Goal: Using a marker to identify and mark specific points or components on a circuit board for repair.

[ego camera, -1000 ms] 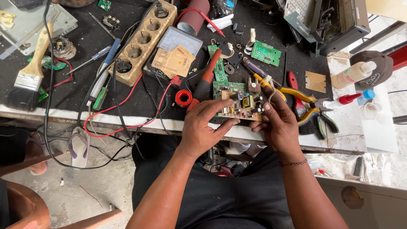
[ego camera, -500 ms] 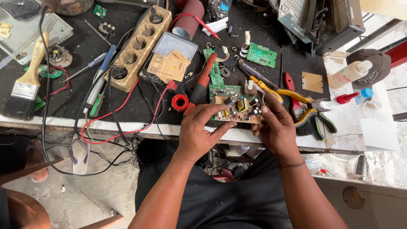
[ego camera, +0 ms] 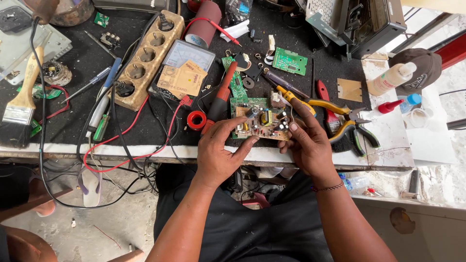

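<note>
Holding a tan circuit board over the near edge of the table, both hands at work on it. Left hand gripping the board's left end, thumb pressing along its near edge and fingers curled up to the component side. Right hand closing on the right end, forefinger stretching up past the far corner, other fingers tucked beneath. Board sitting component side up, showing a yellow transformer, dark capacitors and a small cylinder near the left thumb; solder side hidden.

Judging progress: looking like inspection or early handling only. No tool gripped in either hand. Yellow-handled pliers lying just right of the board on the table, red-handled cutters beside them, a red-handled screwdriver lying just left, a roll of red tape near the left hand, all untouched. Nothing visibly removed or added on the board, so far as can be told at this size. Any soldering, testing or fitting appearing yet to be done.

Farther off: a green circuit board lying at the far side, a beige power strip at the left, an analogue meter partly covered by tan cards, a paintbrush at the far left, a white glue bottle at the right.
</note>
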